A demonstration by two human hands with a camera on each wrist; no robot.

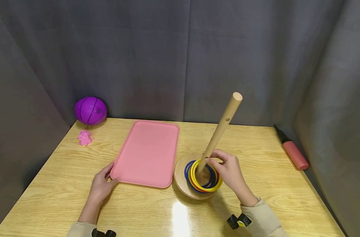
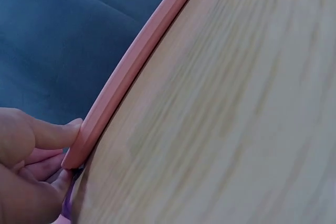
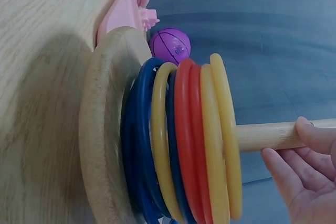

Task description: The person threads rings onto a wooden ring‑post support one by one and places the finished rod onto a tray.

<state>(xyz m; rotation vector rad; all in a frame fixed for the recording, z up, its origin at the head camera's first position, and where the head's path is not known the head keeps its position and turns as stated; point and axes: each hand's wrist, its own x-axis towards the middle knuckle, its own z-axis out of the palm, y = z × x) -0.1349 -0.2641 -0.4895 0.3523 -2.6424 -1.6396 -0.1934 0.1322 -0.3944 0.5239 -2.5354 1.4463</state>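
Note:
My left hand (image 1: 101,186) pinches the near left corner of a pink tray (image 1: 147,153) that lies on the table. In the left wrist view the thumb and fingers meet at the tray's rim (image 2: 123,77). To the right of the tray is a ring-toss stand with a round wooden base (image 1: 180,171) and a tall wooden post (image 1: 219,130). Blue, red and yellow rings (image 3: 212,140) are stacked around the post, down by the base. With thumb and fingers, my right hand (image 1: 228,168) grips the post just above the rings.
A purple ball (image 1: 91,110) sits at the table's back left corner, with a small pink spiky toy (image 1: 85,138) in front of it. A pink hand pump (image 1: 295,154) with a black nozzle lies along the right edge. Grey curtains (image 1: 132,59) enclose the table.

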